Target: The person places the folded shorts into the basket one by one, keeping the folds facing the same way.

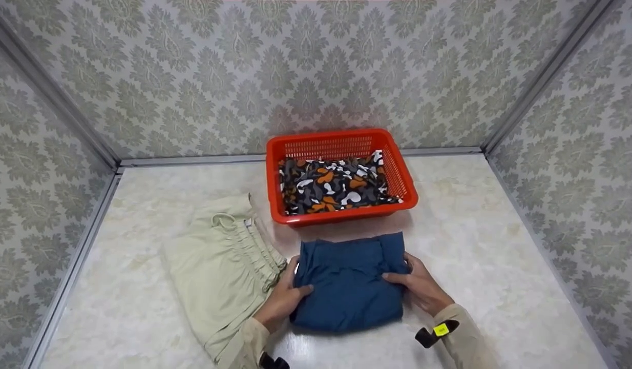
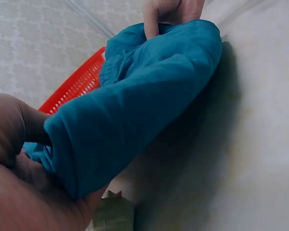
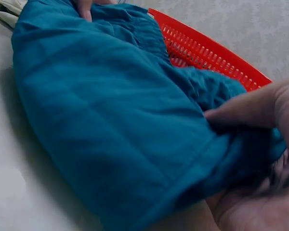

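Observation:
Folded blue pants [image 1: 346, 287] with a gathered waistband are held in front of the basket, their lower edge raised above the table with a shadow beneath. My left hand [image 1: 283, 297] grips the left side, thumb on top and fingers underneath. On the opposite side my right hand [image 1: 421, 284] pinches the fabric the same way, its thumb pressing the upper face. The wrist views show the blue pants [image 2: 135, 106] bowed between both hands, with most fingers hidden under the cloth.
Behind the pants stands a red plastic basket [image 1: 341, 219] against the patterned back wall [image 1: 306, 61]. Inside it lies a camouflage-print cloth [image 1: 336, 187] in black, grey, orange and white. Beige drawstring pants [image 1: 213, 277] are spread on the table at left, partly under my left forearm.

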Demonstrator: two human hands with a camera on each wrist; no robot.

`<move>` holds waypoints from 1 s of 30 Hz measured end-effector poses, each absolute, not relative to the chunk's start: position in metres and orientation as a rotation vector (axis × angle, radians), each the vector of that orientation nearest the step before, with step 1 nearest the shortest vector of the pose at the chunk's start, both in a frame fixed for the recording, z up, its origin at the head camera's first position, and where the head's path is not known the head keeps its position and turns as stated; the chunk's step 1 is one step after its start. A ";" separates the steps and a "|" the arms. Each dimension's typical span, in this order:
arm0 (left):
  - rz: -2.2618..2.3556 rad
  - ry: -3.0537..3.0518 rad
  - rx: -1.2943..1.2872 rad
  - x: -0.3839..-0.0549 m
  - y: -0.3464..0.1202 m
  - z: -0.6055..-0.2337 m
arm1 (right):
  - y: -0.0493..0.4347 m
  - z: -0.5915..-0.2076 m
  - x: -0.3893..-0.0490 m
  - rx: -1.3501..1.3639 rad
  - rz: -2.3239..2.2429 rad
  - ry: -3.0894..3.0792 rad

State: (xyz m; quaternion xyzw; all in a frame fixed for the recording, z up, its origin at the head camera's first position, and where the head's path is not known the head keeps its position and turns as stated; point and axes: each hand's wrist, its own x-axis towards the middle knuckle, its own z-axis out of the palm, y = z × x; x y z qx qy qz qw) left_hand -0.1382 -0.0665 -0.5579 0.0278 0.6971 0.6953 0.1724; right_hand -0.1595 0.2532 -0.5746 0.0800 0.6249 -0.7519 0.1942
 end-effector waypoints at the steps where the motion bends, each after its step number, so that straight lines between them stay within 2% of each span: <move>1: 1.979 1.967 0.099 -0.137 -0.068 -0.556 | 0.255 -0.573 -0.158 0.197 -2.110 1.738; 11: 2.108 1.829 0.127 -0.140 -0.075 -0.532 | 0.256 -0.544 -0.165 0.006 -2.204 1.697; 19: 2.221 1.815 0.306 -0.154 -0.076 -0.509 | 0.251 -0.517 -0.181 -0.073 -2.295 1.638; 23: 2.255 1.879 0.276 -0.170 -0.072 -0.495 | 0.248 -0.504 -0.192 -0.104 -2.296 1.654; 30: 2.222 1.978 0.055 -0.214 -0.063 -0.471 | 0.238 -0.487 -0.218 -0.104 -2.184 1.819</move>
